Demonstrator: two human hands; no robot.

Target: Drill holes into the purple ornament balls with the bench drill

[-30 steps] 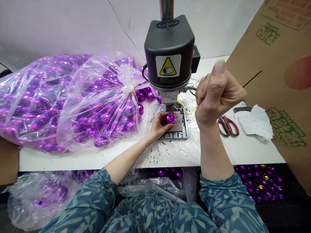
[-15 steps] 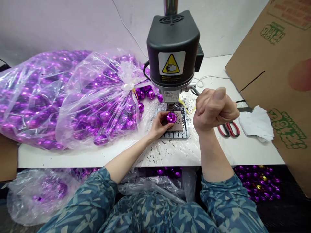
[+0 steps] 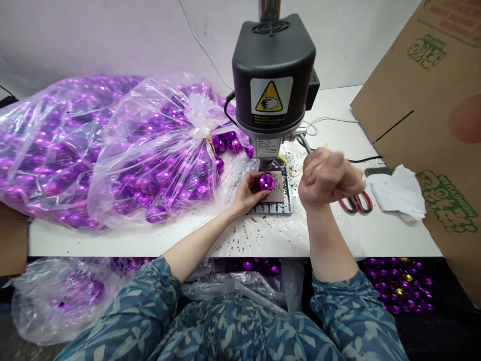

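Observation:
A shiny purple faceted ball (image 3: pixel 266 182) with a dark spot on its top rests on a small brown board (image 3: pixel 277 194), under the bench drill press (image 3: pixel 273 75). My left hand (image 3: pixel 248 194) pinches the ball from the left between thumb and fingers. My right hand (image 3: pixel 326 176) is closed in a fist around the end of the press's metal lever (image 3: pixel 305 140); the grip itself is hidden inside the fingers. Beneath the board lies the slotted metal base (image 3: pixel 268 208) of the press, scattered with dark shavings.
Clear plastic bags (image 3: pixel 112 160) full of purple balls cover the left of the white table (image 3: pixel 124 243). Several loose balls (image 3: pixel 227 144) lie behind the base. To the right are red-handled scissors (image 3: pixel 356 202), white paper (image 3: pixel 398 193) and a tall cardboard box (image 3: pixel 432 130).
My right hand has come down slightly with the lever. My left hand still holds the ball in the same place on the board. The whole view has shifted a little.

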